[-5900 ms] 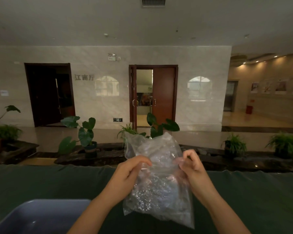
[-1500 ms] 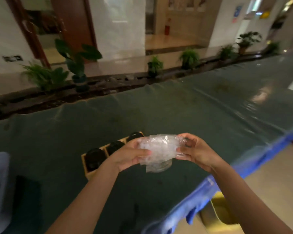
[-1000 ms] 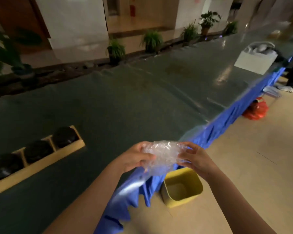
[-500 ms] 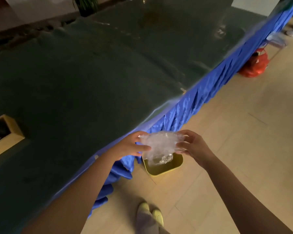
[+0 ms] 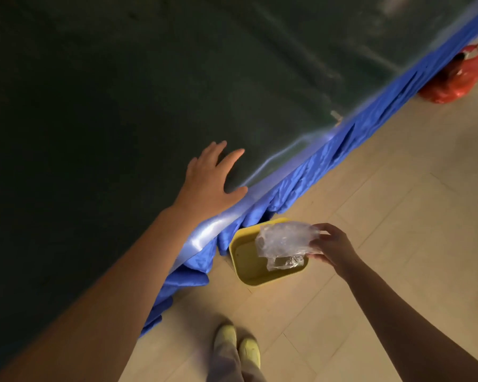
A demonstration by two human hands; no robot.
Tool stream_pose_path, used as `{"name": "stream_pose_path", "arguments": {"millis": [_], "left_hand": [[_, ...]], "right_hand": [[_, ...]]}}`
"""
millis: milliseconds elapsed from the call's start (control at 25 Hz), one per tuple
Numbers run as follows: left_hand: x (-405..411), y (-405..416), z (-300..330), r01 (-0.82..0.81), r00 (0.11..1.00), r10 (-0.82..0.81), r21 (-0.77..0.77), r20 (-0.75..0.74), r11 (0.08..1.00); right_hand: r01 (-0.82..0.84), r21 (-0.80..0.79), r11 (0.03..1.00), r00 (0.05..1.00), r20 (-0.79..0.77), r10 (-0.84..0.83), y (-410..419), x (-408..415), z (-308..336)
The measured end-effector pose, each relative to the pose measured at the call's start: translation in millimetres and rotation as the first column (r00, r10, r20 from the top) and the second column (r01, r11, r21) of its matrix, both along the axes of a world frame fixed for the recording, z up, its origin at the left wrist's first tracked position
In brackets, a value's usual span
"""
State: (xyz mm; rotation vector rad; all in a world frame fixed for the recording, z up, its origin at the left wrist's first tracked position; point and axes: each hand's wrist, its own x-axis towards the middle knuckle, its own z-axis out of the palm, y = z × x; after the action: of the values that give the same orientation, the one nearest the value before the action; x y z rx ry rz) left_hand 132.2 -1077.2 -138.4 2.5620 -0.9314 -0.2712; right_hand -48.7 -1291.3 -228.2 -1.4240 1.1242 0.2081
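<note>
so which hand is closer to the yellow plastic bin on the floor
Right. The right hand pinches a crumpled clear plastic bag over the right side of the yellow plastic bin; the left hand lies flat on the dark green table top, up-left of it.

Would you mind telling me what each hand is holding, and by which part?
The right hand pinches the crumpled plastic bag by its right edge, above the yellow bin. The left hand holds nothing; it rests flat on the table.

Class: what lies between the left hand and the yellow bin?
Head view: the table edge and blue skirt separate left hand from yellow bin.
</note>
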Motion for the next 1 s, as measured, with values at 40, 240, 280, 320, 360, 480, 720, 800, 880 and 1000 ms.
{"name": "stream_pose_path", "arguments": {"millis": [40,240,280,320,360,480,720,800,880,1000], "left_hand": [[0.2,-2.4,-12.2,0.035,0.997,-0.043,0.101,0.069,0.994],[-1.6,-5.0,-40.0,0.062,0.937,-0.106,0.141,0.332,0.988],[-1.6,-5.0,-40.8,0.056,0.930,-0.100,0.132,0.355,0.990],[-1.5,-5.7,-40.9,0.053,0.925,-0.098,0.132,0.367,0.990],[-2.1,-6.9,-40.5,0.052,0.924,-0.098,0.132,0.369,0.990],[-1.7,-6.9,-42.2,0.054,0.925,-0.097,0.127,0.367,0.990],[-2.0,-6.5,-46.9,0.032,0.920,-0.065,0.092,0.387,0.995],[-1.3,-7.5,-45.4,0.032,0.922,-0.066,0.094,0.381,0.995],[-0.3,-6.9,-45.1,0.023,0.919,-0.055,0.087,0.391,0.996],[-2.5,-5.1,-44.2,0.028,0.925,-0.064,0.101,0.374,0.995]], "right_hand": [[0.016,-0.012,1.000,1.000,-0.026,-0.016,2.1,3.6,-24.4],[-0.002,-0.129,0.992,0.993,-0.121,-0.013,10.9,19.1,-129.7],[-0.050,-0.175,0.983,0.988,-0.155,0.023,13.3,20.6,-145.1],[-0.102,-0.219,0.971,0.980,-0.188,0.060,15.8,21.8,-159.7],[-0.158,-0.259,0.953,0.970,-0.222,0.100,18.9,22.6,-171.1],[-0.262,-0.313,0.913,0.948,-0.260,0.183,28.7,27.7,-201.4],[-0.342,-0.271,0.900,0.926,-0.261,0.273,37.1,29.9,-264.1],[-0.381,-0.253,0.889,0.910,-0.271,0.313,37.7,27.4,-267.2],[-0.422,-0.270,0.866,0.894,-0.284,0.347,36.3,23.1,-264.3],[-0.443,-0.284,0.851,0.885,-0.291,0.363,33.5,20.2,-243.6]]}}
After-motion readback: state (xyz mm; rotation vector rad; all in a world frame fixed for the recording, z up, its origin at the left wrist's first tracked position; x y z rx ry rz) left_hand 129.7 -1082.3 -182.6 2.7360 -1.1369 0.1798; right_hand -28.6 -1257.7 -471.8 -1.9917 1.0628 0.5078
